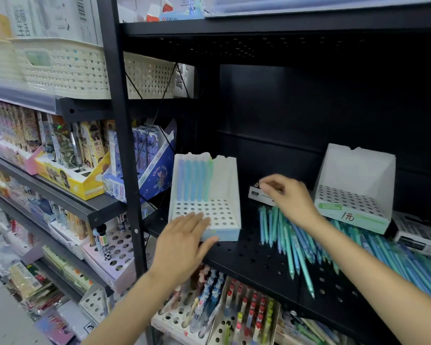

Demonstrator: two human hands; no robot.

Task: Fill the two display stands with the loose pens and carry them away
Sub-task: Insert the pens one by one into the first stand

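A white display stand (225, 178) with a perforated base sits on the black shelf (244, 260), and several blue and green pens stand in its back row. My left hand (182, 242) rests flat on its front edge with the fingers straight. A second white stand (353, 175), holding no pens, sits to the right. A heap of loose blue and teal pens (294, 245) lies between and in front of the stands. My right hand (289, 197) hovers over that heap with curled fingers beside a small dark box (254, 194); whether it pinches anything is unclear.
A flat black-and-white box (418, 235) lies at the far right of the shelf. Shelves to the left and below carry more pen displays (72, 170) and cream baskets (65, 70). A black upright post (125, 145) stands left of the stand.
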